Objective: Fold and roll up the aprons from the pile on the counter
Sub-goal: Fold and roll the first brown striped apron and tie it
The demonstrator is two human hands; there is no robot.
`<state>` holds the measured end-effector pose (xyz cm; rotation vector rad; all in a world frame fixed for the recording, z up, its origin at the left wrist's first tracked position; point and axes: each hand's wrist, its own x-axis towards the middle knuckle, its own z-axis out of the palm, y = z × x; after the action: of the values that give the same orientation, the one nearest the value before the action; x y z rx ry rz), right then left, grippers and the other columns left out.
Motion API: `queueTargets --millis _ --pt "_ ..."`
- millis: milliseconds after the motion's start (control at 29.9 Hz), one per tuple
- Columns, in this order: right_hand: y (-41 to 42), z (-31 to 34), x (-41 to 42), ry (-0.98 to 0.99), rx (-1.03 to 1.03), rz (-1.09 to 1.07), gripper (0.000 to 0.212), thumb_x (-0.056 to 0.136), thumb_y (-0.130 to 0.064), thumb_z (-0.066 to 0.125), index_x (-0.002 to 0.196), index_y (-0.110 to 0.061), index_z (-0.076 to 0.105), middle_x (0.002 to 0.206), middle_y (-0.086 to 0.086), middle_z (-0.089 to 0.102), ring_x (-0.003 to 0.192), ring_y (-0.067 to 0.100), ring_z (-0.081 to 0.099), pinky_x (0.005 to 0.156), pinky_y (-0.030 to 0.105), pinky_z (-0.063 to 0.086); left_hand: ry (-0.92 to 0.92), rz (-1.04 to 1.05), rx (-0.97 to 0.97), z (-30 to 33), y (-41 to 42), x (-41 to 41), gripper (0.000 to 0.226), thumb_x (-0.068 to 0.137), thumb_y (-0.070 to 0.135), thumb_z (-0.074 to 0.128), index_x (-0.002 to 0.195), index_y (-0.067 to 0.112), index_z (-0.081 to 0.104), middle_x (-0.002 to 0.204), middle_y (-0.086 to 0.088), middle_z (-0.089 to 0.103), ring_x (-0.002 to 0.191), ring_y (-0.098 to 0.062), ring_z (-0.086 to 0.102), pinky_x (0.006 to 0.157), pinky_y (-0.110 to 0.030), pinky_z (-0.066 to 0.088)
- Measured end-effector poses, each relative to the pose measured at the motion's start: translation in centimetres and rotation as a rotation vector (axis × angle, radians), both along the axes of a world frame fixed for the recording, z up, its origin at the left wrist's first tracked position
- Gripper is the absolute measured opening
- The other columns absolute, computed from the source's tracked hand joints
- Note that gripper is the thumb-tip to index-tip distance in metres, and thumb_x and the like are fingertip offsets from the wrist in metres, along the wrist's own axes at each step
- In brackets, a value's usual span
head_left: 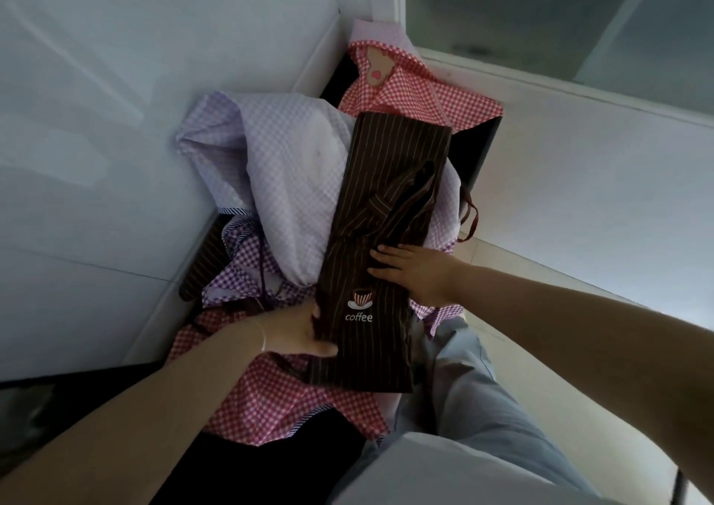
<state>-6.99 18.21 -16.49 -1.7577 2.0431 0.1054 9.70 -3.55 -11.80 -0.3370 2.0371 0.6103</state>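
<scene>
One brown pinstriped apron point(386, 211), folded into a long strip: your left hand point(297, 330) gripped its edge; your right hand point(409, 272) pressed flat, fingers straight, over gingham aprons point(278, 172).

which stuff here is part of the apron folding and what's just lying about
In the job:
brown striped coffee apron, held by left hand and right hand
lilac check apron
red check aprons

Lying about:
dark counter
white wall
window
</scene>
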Motion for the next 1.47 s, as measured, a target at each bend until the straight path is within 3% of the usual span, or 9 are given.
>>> queueTargets --millis 167,502,636,870,971,1071,1172,1306,1473 --pt "0.4 1.3 -0.4 -0.293 -0.107 -0.309 0.062 0.087 -0.005 0.044 0.147 -0.017 0.032 0.158 0.004 0.021 0.146 0.018 0.016 0.118 0.027 0.01 -0.266 -0.295 -0.105 -0.3 -0.8 1.3 0.093 0.071 0.051 0.077 0.141 0.012 0.031 0.139 -0.004 0.045 0.123 -0.023 0.047 0.097 -0.027 0.038" --pt "-2.0 2.0 -3.0 -0.887 -0.34 -1.171 0.025 0.099 -0.012 0.038 0.114 -0.016 0.059 0.112 0.012 0.063 0.108 0.029 0.059 0.092 0.032 0.048 -0.455 -0.319 0.051 2.1 -0.6 -2.0 0.038 0.089 0.042 0.061 0.115 0.015 0.063 0.119 -0.001 0.061 0.112 -0.019 0.054 0.098 -0.028 0.042" --pt "-1.8 1.7 -5.1 -1.043 -0.305 -1.305 0.033 0.098 -0.005 0.036 0.121 -0.014 0.058 0.114 0.005 0.059 0.11 0.021 0.055 0.099 0.029 0.042 -0.428 0.299 0.463 6.3 -1.5 -5.8 0.027 0.094 0.015 0.052 0.099 -0.007 0.066 0.104 -0.02 0.069 0.1 -0.027 0.067 0.082 -0.023 0.052" --pt "-0.8 -0.8 -5.8 -1.06 -0.34 -1.388 0.035 0.095 -0.031 0.056 0.128 -0.02 0.054 0.131 0.005 0.056 0.12 0.024 0.053 0.107 0.038 0.041 0.444 1.183 1.005 13.1 -2.8 -18.5 0.018 0.095 0.014 0.038 0.084 0.008 0.051 0.109 -0.014 0.07 0.082 -0.022 0.072 0.079 -0.036 0.057" --pt "-0.4 -0.1 -5.3 -1.191 -0.694 -1.559 0.056 0.095 -0.034 0.056 0.142 -0.045 0.028 0.127 -0.015 0.05 0.112 0.005 0.053 0.102 0.025 0.041 0.542 1.225 0.878 12.3 -2.3 -22.4 0.026 0.101 0.033 0.039 0.102 0.015 0.058 0.113 -0.001 0.065 0.091 -0.019 0.069 0.088 -0.036 0.05" --pt "-0.2 1.1 -4.6 -1.218 -0.717 -1.651 0.061 0.101 -0.034 0.04 0.152 -0.034 0.007 0.118 -0.012 0.046 0.109 0.01 0.049 0.103 0.028 0.037 0.72 1.122 0.452 10.2 -0.5 -23.5 0.036 0.098 0.046 0.043 0.116 0.018 0.056 0.097 0.006 0.062 0.088 -0.011 0.062 0.086 -0.034 0.047" --pt "-0.7 0.0 -4.2 -1.14 -0.755 -1.7 0.052 0.102 -0.03 0.041 0.149 -0.015 0.027 0.14 -0.008 0.033 0.132 0.021 0.039 0.115 0.037 0.029 0.972 0.831 -0.015 7.4 2.2 -21.6 0.029 0.091 0.037 0.061 0.102 0.011 0.055 0.09 -0.001 0.058 0.082 -0.014 0.056 0.079 -0.035 0.048" --pt "-1.5 -1.9 -3.8 -1.03 -0.813 -1.675 0.044 0.094 -0.037 0.052 0.132 -0.015 0.054 0.154 -0.027 0.007 0.134 0.02 0.038 0.111 0.045 0.036 0.756 0.441 -0.109 3.3 5.5 -17.6 0.06 0.084 0.051 0.062 0.129 0.015 0.043 0.119 0.003 0.049 0.11 -0.012 0.048 0.089 -0.027 0.043" --pt "-1.5 -0.9 -4.8 -1.107 -0.825 -1.736 0.031 0.092 -0.032 0.06 0.122 -0.026 0.059 0.127 -0.031 0.035 0.127 0.018 0.043 0.109 0.038 0.039 0.799 0.701 -0.088 0.8 5.4 -17.0 0.064 0.083 0.038 0.071 0.13 0.01 0.038 0.121 0.004 0.041 0.108 -0.012 0.048 0.09 -0.028 0.046"
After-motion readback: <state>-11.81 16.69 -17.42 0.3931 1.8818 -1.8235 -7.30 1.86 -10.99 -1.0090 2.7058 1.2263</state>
